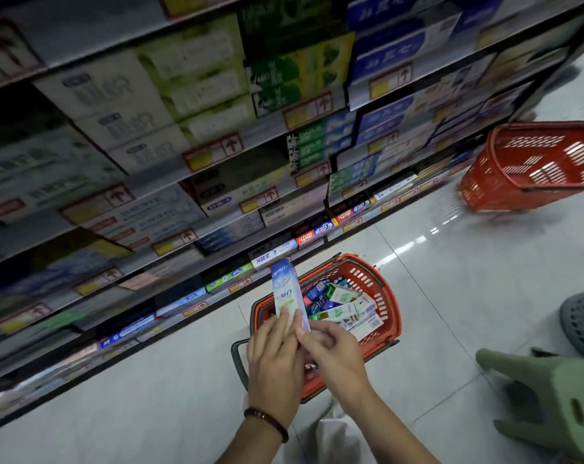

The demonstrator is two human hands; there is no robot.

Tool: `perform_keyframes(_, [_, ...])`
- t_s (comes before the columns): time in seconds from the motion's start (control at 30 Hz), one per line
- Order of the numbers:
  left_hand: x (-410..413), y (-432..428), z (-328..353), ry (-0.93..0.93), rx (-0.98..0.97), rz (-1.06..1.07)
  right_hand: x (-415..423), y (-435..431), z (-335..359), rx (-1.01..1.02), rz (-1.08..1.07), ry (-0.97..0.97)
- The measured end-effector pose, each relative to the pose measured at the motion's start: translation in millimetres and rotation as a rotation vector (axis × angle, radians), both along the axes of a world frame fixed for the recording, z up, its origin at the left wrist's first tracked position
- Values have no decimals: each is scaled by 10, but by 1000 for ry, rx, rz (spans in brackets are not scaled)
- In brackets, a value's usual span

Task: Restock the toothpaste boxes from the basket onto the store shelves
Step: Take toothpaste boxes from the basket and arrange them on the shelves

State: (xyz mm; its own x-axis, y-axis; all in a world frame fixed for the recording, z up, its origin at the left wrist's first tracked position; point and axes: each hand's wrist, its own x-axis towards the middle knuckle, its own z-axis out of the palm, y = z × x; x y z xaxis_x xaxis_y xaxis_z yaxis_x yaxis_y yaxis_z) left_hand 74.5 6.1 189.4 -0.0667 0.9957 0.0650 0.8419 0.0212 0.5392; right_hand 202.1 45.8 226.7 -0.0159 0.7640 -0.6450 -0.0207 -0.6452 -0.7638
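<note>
A long white, blue and green toothpaste box (286, 292) stands upright above the red basket (389, 308) on the floor. My left hand (274, 360) grips its lower end from the left. My right hand (334, 354) pinches the same end from the right, thumb on the box edge. Several more toothpaste boxes (342, 304) lie jumbled in the basket. The store shelves (190, 182) rise to the left, filled with stacked toothpaste boxes behind price tags.
A second red basket (531, 165) sits tilted further down the aisle at the right. A green plastic stool (551, 396) lies at the lower right, with a grey basket (582, 323) behind it. The floor is pale glossy tile.
</note>
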Motion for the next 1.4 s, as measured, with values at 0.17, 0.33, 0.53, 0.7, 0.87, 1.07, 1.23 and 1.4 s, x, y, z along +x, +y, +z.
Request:
perform_keyframes(0.17, [104,79,366,-65,94,39,74,45,460,36,-75,38])
perform_keyframes(0.33, [143,133,632,-117,202,47,165,44,815,59,-82,33])
perform_keyframes(0.53, [206,215,1041,-222,225,72,221,109,1241,94,-81,35])
perform_keyframes(0.7, [260,293,1452,-259,237,95,270,209,1558,177,-62,-7])
perform_keyframes(0.87, [227,432,1780,-227,352,37,349,364,1927,241,-59,11])
perform_keyframes(1.07, [111,551,2228,-243,395,-62,473,550,2390,328,-2,17])
perform_keyframes(1.23, [-25,673,2618,-411,352,53,577,675,2707,384,1,27])
perform_keyframes(1.4, [-191,878,2979,-778,267,355,682,767,3021,419,18,95])
